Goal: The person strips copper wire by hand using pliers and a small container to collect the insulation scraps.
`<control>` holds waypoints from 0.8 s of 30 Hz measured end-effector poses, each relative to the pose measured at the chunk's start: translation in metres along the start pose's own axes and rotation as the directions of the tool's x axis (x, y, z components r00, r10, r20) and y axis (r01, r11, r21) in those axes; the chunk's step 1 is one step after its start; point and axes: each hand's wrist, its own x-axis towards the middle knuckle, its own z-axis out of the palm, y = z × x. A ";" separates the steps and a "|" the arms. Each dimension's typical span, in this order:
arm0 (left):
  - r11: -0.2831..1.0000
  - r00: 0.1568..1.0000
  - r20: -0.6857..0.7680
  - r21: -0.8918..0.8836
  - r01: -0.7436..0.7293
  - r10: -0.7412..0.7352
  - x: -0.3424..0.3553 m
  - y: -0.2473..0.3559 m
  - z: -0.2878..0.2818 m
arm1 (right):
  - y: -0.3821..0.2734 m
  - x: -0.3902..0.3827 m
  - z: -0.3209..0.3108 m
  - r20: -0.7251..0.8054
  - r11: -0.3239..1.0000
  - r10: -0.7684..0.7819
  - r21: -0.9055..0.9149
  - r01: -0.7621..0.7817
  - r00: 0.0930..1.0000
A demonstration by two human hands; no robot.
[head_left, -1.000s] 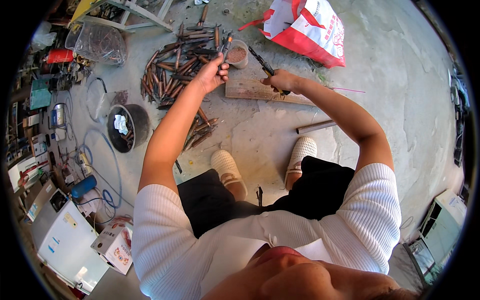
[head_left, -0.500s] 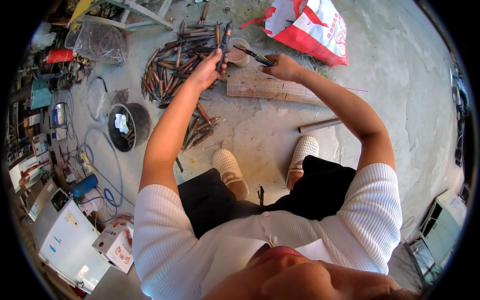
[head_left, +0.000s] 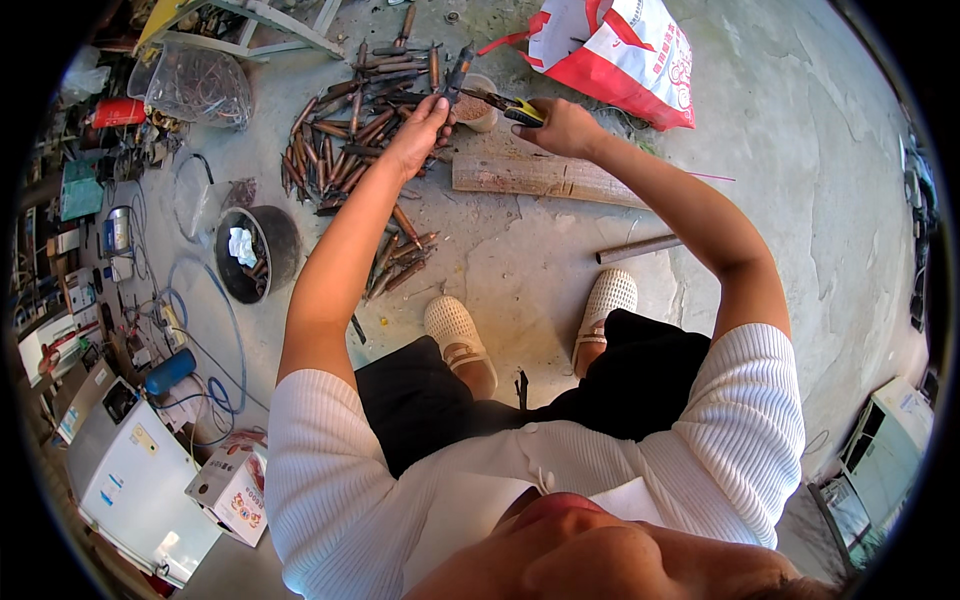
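My left hand point(head_left: 422, 138) is closed around a dark, slim cylinder point(head_left: 460, 70) with an orange patch near its upper end, held tilted above the floor. In my right hand point(head_left: 563, 130) is a pair of pliers point(head_left: 520, 110) with yellow and black handles. The plier jaws point left and reach close to the cylinder's side; whether they touch it I cannot tell. Under my left hand lies a pile of brown, tapered cylinders point(head_left: 330, 135), with a smaller group point(head_left: 408, 262) nearer me. A small tub of reddish granules point(head_left: 482, 118) stands below the pliers, partly hidden.
A wooden plank point(head_left: 530, 177) lies just nearer than the tub, with a metal pipe point(head_left: 640, 249) by my right foot. A black bucket point(head_left: 285, 255) stands left, a red and white bag point(head_left: 620, 75) far right. Cables and tools crowd the left side.
The pliers have turned so more of their yellow handles shows, and their jaws have come nearer the cylinder. My left hand has shifted only slightly.
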 end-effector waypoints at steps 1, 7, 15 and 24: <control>1.000 1.000 -0.003 0.008 -0.002 0.002 -0.001 0.000 0.001 | 0.000 0.001 0.000 0.001 1.000 -0.004 0.003 0.004 1.000; 0.999 1.000 -0.023 0.039 -0.010 0.011 0.000 0.001 0.002 | -0.001 0.004 0.002 0.014 1.000 -0.019 0.009 0.019 1.000; 0.995 1.000 0.002 0.094 -0.018 0.018 0.001 -0.001 0.003 | 0.002 0.008 0.005 0.017 0.999 -0.041 0.004 0.041 0.999; 0.993 1.000 -0.023 0.117 -0.005 0.007 -0.006 0.010 0.014 | 0.005 0.012 0.001 0.042 0.997 -0.043 -0.061 0.046 0.998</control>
